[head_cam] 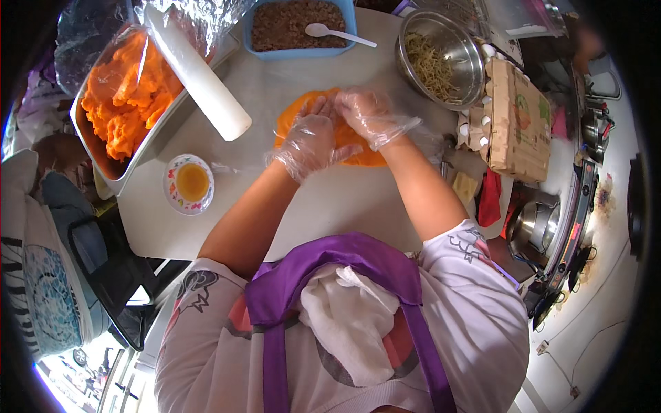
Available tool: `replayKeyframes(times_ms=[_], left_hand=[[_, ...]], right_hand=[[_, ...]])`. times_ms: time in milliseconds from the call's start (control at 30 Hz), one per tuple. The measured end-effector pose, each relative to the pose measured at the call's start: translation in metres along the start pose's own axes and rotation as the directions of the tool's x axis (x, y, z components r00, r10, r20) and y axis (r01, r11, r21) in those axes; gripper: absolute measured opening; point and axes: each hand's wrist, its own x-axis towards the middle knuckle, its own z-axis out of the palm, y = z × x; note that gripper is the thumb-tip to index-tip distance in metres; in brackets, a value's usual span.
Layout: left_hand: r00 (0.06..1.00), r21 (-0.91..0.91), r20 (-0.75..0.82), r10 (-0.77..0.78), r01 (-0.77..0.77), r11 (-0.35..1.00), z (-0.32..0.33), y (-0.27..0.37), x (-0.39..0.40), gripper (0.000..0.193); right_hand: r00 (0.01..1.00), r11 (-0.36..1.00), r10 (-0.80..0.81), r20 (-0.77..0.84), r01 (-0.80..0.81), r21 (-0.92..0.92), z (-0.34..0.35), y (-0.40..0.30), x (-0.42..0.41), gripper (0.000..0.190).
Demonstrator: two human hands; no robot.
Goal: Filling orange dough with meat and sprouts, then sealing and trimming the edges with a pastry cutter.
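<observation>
A flattened round of orange dough [360,154] lies on what looks like clear plastic film on the table. My left hand [312,135], in a clear plastic glove, rests on the dough with its fingers pointing away from me and its thumb out to the right. Beside it my right hand [367,108], gloved too, is curled at the dough's far side, near the left fingertips. Whether its fingers pinch the dough is hidden.
Orange mash [129,98] fills a tub at left, a white roll [201,77] across its rim. A bowl of yellowish liquid [192,183] stands nearer. Behind sit a blue container [249,38] of ground filling, a plastic spoon [338,34] and a steel bowl [467,67]. Egg cartons [519,121] stand right.
</observation>
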Motion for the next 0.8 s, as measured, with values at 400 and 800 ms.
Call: replayKeyframes(times_ms=[400, 800], left_hand=[[1.000, 0.001, -0.018, -0.005, 0.005, 1.000, 0.007, -0.005, -0.003, 0.078], [0.999, -0.116, -0.038, 0.009, -0.013, 0.993, 0.005, -0.006, -0.004, 0.071]], right_hand=[[0.936, 0.952, 0.189, 0.297, -0.249, 0.178, -0.012, -0.011, -0.011, 0.012], [0.920, 0.965, 0.206, 0.334, -0.248, 0.088, 0.002, -0.010, -0.006, 0.032]])
